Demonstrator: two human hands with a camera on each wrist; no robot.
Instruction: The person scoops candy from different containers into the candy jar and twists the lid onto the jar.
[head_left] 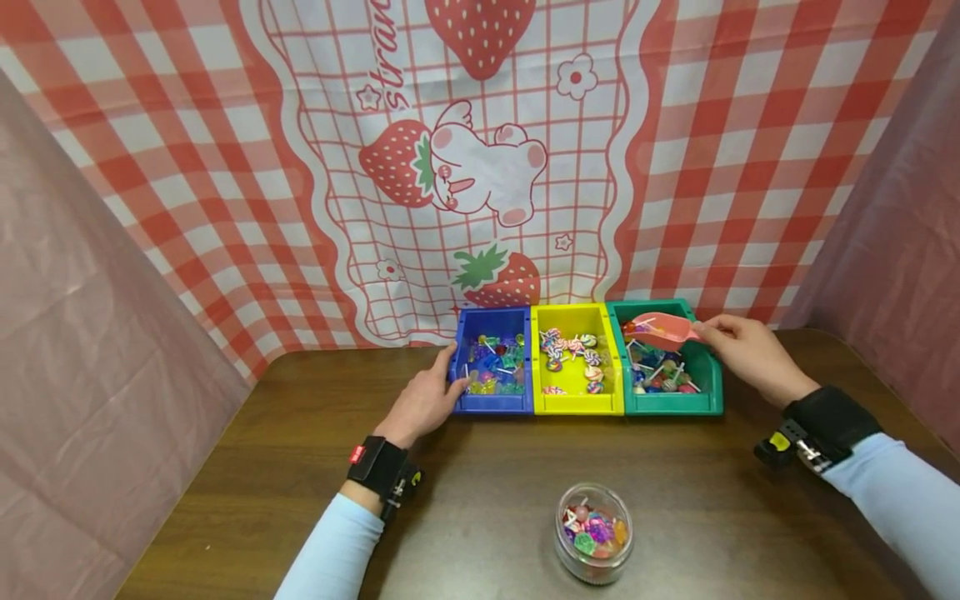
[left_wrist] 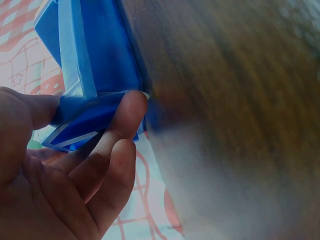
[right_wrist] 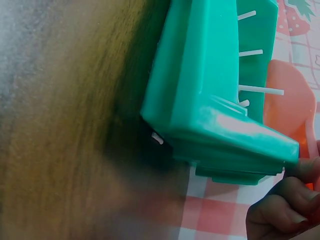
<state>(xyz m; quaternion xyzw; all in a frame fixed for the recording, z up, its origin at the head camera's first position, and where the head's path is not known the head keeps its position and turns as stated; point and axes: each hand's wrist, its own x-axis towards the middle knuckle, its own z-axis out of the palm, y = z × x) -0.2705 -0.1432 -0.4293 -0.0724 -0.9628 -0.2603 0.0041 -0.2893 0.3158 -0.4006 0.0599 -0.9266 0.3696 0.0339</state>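
Head view: right hand grasping pink scoop over green bin; left hand clasping blue bin. Scooping candy; next, likely carrying to jar.

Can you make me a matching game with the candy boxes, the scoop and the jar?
Things:
1. blue bin
2. yellow bin
3. pink scoop
4. clear jar

Places:
A. over the green bin, held by the right hand
B. alone at the near table edge
C. middle of the row
D. gripped by the left hand

Pairs: 1-D, 2-C, 3-A, 4-B
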